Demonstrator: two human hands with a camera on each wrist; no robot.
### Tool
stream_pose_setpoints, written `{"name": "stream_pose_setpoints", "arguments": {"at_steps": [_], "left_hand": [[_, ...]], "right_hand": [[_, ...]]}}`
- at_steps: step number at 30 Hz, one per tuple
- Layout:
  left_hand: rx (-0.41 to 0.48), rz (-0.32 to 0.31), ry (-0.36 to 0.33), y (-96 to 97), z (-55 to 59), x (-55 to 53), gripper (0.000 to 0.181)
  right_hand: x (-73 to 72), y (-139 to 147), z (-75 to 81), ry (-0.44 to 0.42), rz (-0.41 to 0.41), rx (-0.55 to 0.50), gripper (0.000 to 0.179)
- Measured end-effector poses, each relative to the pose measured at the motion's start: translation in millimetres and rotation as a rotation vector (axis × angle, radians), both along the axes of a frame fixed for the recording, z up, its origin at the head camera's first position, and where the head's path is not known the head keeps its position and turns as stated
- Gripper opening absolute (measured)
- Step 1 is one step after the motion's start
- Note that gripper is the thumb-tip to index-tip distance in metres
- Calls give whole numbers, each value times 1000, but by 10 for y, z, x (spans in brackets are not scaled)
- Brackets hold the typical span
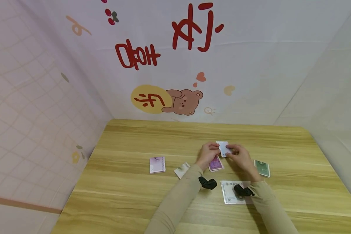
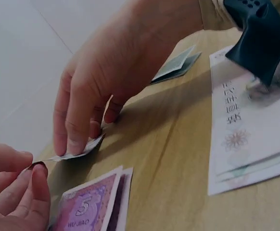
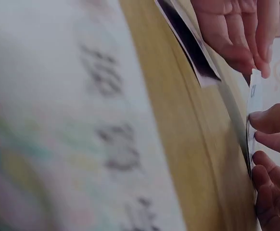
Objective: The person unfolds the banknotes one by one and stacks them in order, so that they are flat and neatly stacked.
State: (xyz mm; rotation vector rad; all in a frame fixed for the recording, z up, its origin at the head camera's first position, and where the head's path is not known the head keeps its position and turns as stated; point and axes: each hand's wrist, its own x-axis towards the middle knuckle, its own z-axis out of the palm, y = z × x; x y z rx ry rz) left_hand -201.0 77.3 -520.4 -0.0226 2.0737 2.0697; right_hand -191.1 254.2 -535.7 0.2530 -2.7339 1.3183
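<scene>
Pale note (image 1: 224, 148) between both hands, beyond the purple note (image 1: 215, 164).
Left hand (image 1: 207, 155) pinches its left edge, fingers closed; right hand (image 1: 241, 158) has bent, slightly spread fingers on its right part, can't tell if pinching. Note seems just above desk (image 1: 120, 185), right of left fingers, left of right; neither hand nearer, both touching. Long axis unclear, edges covered.

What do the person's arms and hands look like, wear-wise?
Left sleeve and right sleeve: long, plain beige. Left hand and right hand ungloved. Each wrist carries a curved, dark piece; the right wrist piece shows small round holes. No cables visible.
</scene>
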Motion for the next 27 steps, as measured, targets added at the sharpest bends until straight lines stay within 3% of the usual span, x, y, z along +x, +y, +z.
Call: {"name": "stream_pose_setpoints", "arguments": {"at_steps": [3,8,18,27], "left_hand": [[-29,31,33,-18,-26,-1,20],[24,48,40,-40,-64,10,23],[162,8,64,-55,-63,33,26],[216,-20,64,-81,-51,77,28]], "right_hand": [[29,-62,8,13,14,-35,34],[80,-164,69,0,28,-79,30],[144,-297,168,13,5,-168,27],[253,-272,245,2,42,-249,25]]}}
